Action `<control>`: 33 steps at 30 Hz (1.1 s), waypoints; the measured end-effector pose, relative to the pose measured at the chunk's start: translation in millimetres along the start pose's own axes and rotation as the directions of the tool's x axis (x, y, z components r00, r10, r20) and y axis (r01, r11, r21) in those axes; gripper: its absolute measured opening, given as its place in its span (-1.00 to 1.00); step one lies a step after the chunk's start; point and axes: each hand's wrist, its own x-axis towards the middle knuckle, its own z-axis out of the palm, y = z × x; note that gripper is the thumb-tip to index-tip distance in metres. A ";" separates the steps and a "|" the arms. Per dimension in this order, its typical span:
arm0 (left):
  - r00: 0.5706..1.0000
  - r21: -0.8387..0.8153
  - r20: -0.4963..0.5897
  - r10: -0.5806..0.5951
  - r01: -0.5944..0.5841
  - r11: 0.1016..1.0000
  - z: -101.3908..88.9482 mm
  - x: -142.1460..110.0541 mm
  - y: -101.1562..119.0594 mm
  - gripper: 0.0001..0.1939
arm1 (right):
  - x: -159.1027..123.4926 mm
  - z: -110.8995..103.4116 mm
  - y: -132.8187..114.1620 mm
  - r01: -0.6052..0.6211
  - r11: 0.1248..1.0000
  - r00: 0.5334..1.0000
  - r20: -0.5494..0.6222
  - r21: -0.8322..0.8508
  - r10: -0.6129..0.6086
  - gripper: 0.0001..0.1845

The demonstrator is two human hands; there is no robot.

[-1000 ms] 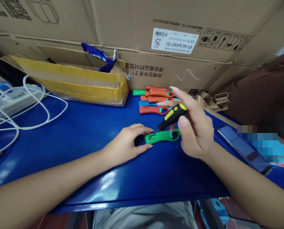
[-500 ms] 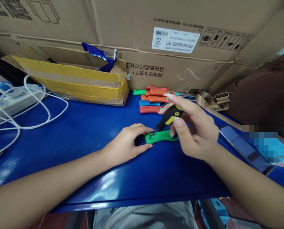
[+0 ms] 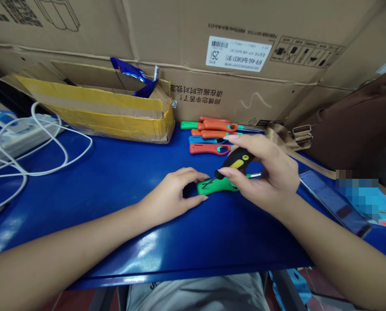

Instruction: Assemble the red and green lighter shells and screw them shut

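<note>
A green long-necked lighter point(image 3: 217, 185) lies flat on the blue table, its metal neck pointing right. My left hand point(image 3: 176, 190) grips the lighter's butt end, thumb on the near side and fingers on the far side. In my right hand point(image 3: 267, 172) is a black and yellow screwdriver point(image 3: 236, 163), tilted, its handle between thumb and fingers. The thin shaft reaches down to the slot near the butt end of the green lighter; whether the tip is inside a hole is too small to tell. My right fingers partly hide the handle's back end.
Several red, orange, blue and green lighters point(image 3: 208, 149) lie piled behind my hands. A yellow-taped cardboard box point(image 3: 115, 123) and a power strip with white cables point(image 3: 46, 129) stand left. A phone point(image 3: 332, 203) and a brown strap point(image 3: 309, 162) lie right; large cartons point(image 3: 180, 39) wall the back.
My right hand has rolled round the screwdriver handle and shifted slightly right, its thumb now further forward along the handle. The left hand and the green lighter stay in place.
</note>
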 end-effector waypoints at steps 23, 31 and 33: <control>1.000 0.000 0.017 -0.016 0.016 1.000 -0.4 -0.1 0.2 -0.71 | 5.5 -4.1 -0.4 0.033 0.998 0.996 0.078 0.053 -0.037 -0.46; 1.000 -0.002 0.018 -0.015 0.015 1.000 -0.1 0.3 -0.1 -0.72 | 5.2 -6.3 1.3 0.010 0.998 0.996 0.092 0.061 -0.016 -0.51; 1.000 -0.002 0.017 -0.017 0.017 1.000 -0.1 0.4 0.3 -0.72 | 6.3 -7.3 0.7 0.047 0.998 0.995 0.085 0.037 -0.050 -0.49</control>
